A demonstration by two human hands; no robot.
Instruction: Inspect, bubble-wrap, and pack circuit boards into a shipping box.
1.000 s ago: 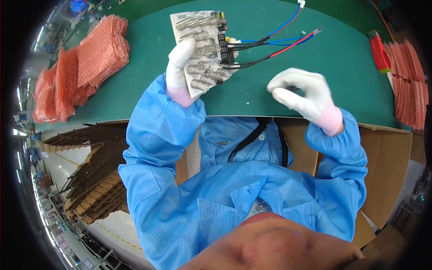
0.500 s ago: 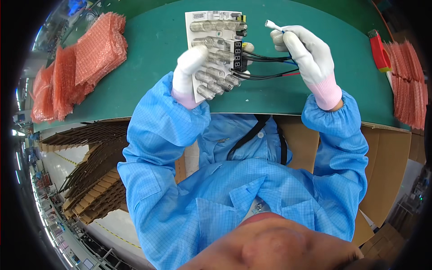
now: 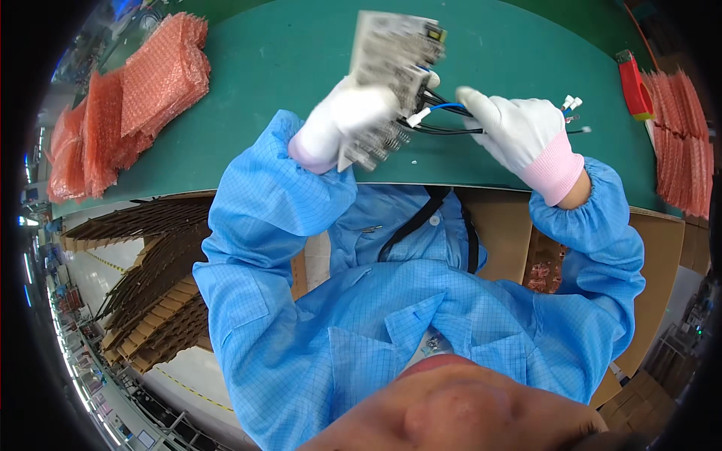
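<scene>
Since a moment ago the left hand (image 3: 342,124), gripping the circuit board (image 3: 395,64), has tilted it while the right hand (image 3: 523,135) stays closed around its wires (image 3: 451,119) beside it, suggesting handling continues.

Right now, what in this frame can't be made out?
- Circuit board, head view: blurred, parts unreadable.
- Left hand: fingers hidden behind the board.
- Wires: their middle covered by the right hand.
- Pink bags: cut off by the right rim.
</scene>
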